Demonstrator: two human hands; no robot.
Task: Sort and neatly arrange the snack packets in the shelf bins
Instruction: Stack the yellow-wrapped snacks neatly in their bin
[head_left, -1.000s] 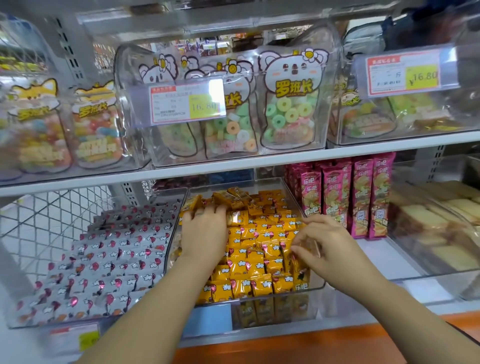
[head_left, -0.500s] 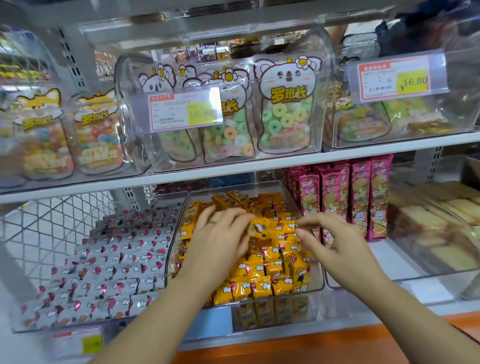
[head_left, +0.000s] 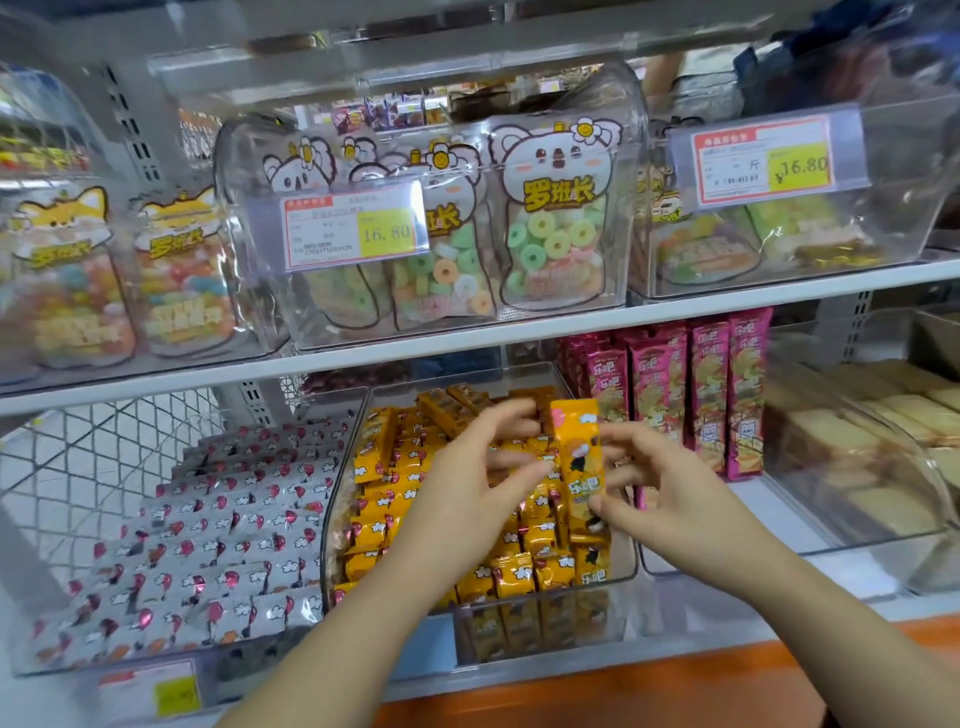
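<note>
Subject item: one yellow packet (head_left: 575, 457) is standing upright, raised above the clear bin (head_left: 336, 501) on the lower shelf. Both hands are holding it.

- The left hand (head_left: 467, 493) is lying at its left edge, thumb tip pressing the edge and fingers reaching out behind.
- The right hand (head_left: 670, 499) is lying at its right edge, thumb pinching the lower front and fingers curling round the side.

Rows of matching yellow packets (head_left: 395, 467) are filling the bin beneath. Grey packets (head_left: 208, 519) are lying to the left, and pink packets (head_left: 717, 395) are standing to the right.
</note>
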